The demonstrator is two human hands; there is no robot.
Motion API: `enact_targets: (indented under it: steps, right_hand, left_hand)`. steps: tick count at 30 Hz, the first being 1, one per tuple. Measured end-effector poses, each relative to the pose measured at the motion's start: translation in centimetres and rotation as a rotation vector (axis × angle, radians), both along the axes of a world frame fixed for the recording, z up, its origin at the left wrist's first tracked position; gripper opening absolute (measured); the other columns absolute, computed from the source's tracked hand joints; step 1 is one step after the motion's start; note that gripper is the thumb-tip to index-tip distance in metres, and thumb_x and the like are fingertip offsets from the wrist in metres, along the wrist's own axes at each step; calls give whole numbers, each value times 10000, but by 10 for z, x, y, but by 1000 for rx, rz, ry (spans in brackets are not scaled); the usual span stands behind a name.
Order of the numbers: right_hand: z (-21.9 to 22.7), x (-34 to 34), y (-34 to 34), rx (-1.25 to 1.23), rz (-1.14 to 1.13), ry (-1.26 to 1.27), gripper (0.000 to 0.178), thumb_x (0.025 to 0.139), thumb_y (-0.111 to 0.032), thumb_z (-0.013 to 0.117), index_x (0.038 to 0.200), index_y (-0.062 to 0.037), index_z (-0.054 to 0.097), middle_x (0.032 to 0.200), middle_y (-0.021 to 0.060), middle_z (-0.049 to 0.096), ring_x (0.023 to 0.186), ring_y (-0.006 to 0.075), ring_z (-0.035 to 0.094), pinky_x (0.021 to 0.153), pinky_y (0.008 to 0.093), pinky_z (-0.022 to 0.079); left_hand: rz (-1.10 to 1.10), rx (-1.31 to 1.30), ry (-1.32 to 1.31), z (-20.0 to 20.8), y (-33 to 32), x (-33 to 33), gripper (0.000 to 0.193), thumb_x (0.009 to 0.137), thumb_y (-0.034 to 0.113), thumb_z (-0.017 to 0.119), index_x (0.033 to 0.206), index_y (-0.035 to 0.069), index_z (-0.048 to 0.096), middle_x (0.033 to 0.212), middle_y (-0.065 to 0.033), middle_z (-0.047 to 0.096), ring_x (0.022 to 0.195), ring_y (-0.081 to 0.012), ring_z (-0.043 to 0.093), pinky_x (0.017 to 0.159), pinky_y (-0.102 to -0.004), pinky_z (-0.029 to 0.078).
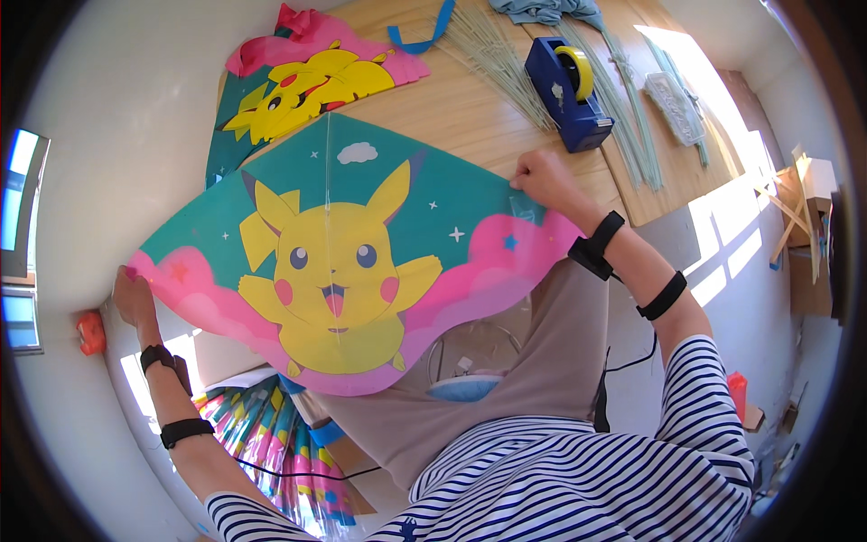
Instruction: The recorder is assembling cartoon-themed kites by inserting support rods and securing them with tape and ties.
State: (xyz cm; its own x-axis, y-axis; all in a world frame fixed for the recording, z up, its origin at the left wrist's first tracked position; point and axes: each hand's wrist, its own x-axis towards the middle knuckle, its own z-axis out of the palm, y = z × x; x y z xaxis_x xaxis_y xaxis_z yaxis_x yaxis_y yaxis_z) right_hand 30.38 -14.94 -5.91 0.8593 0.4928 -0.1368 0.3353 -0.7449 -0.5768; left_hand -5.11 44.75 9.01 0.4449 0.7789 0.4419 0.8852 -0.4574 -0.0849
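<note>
A wide kite [339, 262], printed with a yellow cartoon creature on green and pink, is stretched out over my lap and the table's near edge. At its left tip, my left hand [134, 296] is closed on the pink corner. My right hand [547, 183] pinches the upper right edge of the kite, beside a small clear patch [524, 210]. A thin rod or seam runs down the kite's middle from the top point. Farther back, another kite sail [312, 86] with the same print lies partly folded on the table.
On the wooden table [424, 108] stand a blue tape dispenser [569, 95] with yellow tape, bundles of thin pale rods [492, 54], a clear plastic box [675, 108] and a blue strip [424, 41]. Colourful printed sheets [271, 443] hang low at my left. A blue stool seat [465, 387] shows below.
</note>
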Motion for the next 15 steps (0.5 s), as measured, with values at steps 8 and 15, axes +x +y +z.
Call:
enact_targets:
  steps: [8,15]
  right_hand:
    - [5,-15,10,-4,7,-29,138,740,-152,717,726,-26,662,797,205,672,812,385,653,681,466,500]
    - [-2,3,12,88,-60,-84,158,763,-145,665,820,2,648,853,234,670,839,419,644,703,491,497]
  left_hand:
    - [-180,-53,-92,20,-62,37,172,877,165,570,1014,81,632,978,-130,702,873,-350,676,748,-436,515]
    - [-814,-181,-82,-16,-272,80,150,820,53,659,962,99,681,847,-67,662,812,-241,627,885,-400,396]
